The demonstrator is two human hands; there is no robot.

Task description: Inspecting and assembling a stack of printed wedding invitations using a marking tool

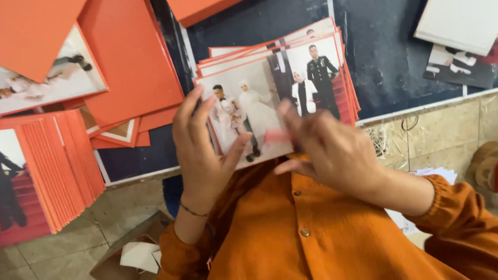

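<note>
A fanned stack of orange-bordered photo cards (312, 53) is held up in front of me, above my orange shirt. The front photo card (247, 109) shows a couple in pale formal dress. My left hand (200, 153) grips the stack's left edge, thumb across the front card and fingers up along its side. My right hand (330, 147) is at the lower right of the front card, its blurred fingertips pinching that card's bottom edge. The cards behind show a person in a dark uniform beside a person in white.
A dark blue table (379, 50) lies behind the stack. More orange cards (128, 55) and a ribbed orange pile (65, 165) sit on the left. A white board (467, 10) covers a photo (458, 66) at the top right. Below, a cardboard box (125, 257) stands on the tiled floor.
</note>
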